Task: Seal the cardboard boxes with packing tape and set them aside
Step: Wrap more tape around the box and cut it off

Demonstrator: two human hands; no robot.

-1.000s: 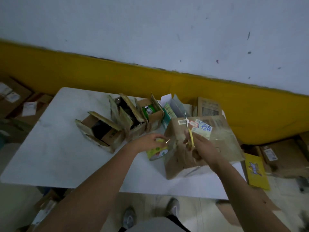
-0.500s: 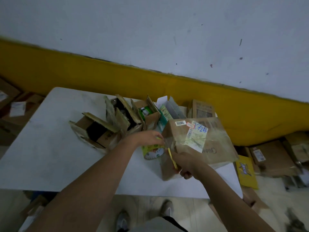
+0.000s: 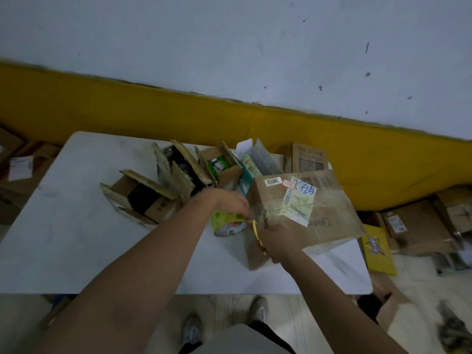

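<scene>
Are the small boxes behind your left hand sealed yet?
No, the small boxes behind the left hand have their flaps standing open, with their insides showing.

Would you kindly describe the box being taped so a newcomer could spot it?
Start at the white table below the yellow wall band. At its right end, beside the green tape roll, sits the largest cardboard box. Unlike the small open boxes left of it, it is closed and bears a blue-handwritten label.

Brown cardboard box [image 3: 329, 200] with a white-and-green label [image 3: 297, 203]; green-yellow tape roll [image 3: 227, 222]; white table [image 3: 66, 226]; yellow wall band [image 3: 153, 118].
</scene>
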